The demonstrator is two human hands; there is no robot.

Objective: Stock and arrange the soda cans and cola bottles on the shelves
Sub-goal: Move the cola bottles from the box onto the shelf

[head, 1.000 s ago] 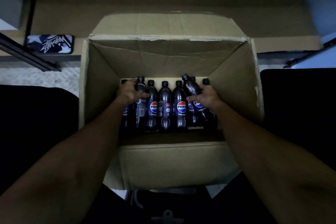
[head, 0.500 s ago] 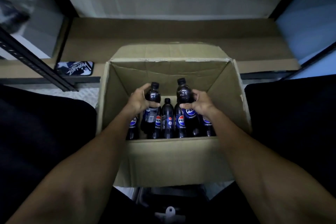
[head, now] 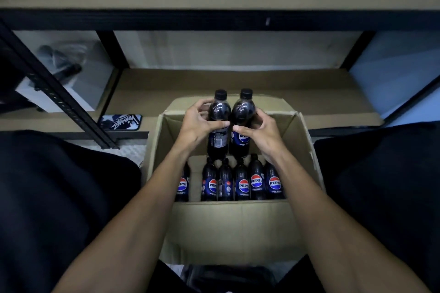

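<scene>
Left bottle gripped by curled fingers of left hand, right bottle by right hand. Both held upright, touching, above box, probably for paired placing on far shelf.

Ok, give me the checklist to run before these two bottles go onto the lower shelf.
1. Left hand grips the left bottle: ok.
2. Right hand grips the right bottle: ok.
3. Both bottles upright, caps on: ok.
4. Bottle bases clear of the box rim: cannot tell; they overlap its inside in this view.
5. Lower shelf shows bare liner behind the box: ok.
6. Headroom under the upper beam: cannot tell.
</scene>
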